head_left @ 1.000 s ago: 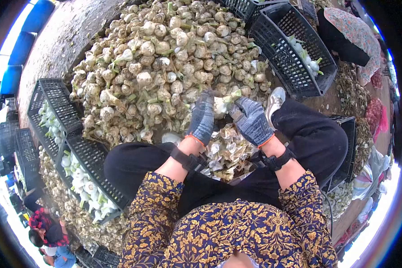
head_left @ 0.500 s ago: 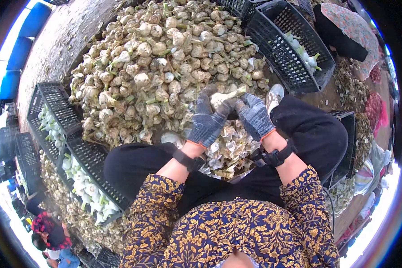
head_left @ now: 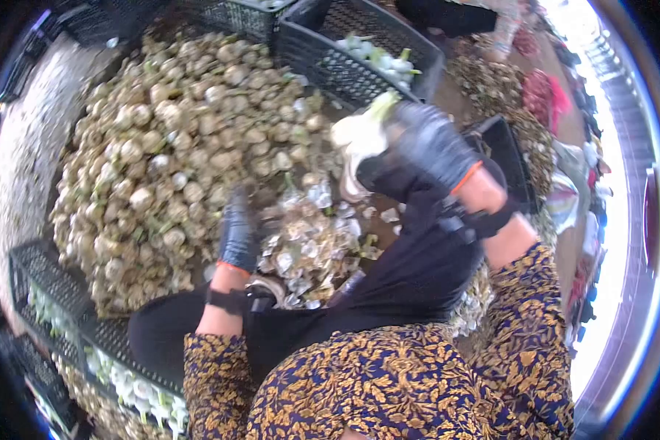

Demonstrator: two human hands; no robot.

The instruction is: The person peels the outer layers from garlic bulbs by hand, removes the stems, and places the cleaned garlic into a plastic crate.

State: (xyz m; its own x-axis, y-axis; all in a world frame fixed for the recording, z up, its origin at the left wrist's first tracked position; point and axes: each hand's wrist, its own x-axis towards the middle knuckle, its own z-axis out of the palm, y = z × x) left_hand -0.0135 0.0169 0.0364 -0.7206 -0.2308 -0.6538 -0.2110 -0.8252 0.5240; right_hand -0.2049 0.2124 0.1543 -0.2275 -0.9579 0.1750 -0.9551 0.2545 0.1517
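Observation:
My right hand (head_left: 429, 143), in a grey glove with an orange cuff, is raised on the right and blurred by motion. It grips a white garlic bulb (head_left: 359, 133) with a pale green stem, just in front of the black crate (head_left: 359, 62). My left hand (head_left: 238, 227), gloved alike, reaches to the near edge of the heap of unpeeled garlic (head_left: 176, 139). Its fingers are stretched out and smeared, and no bulb shows in them. Papery garlic skins (head_left: 312, 246) lie between my hands, in front of my crossed legs.
White trimmed garlic lies in that far crate and in the crates (head_left: 73, 312) along my left side. Another dark crate (head_left: 506, 150) stands by my right knee. Farther right are pink-red net bags (head_left: 539, 103) and a white sack (head_left: 561, 194). Part of another person (head_left: 455, 18) shows at the top.
My hands have parted. The right hand has swung right and up with the bulb, now whiter, toward the far crate; the left has moved to the heap. My view has turned right.

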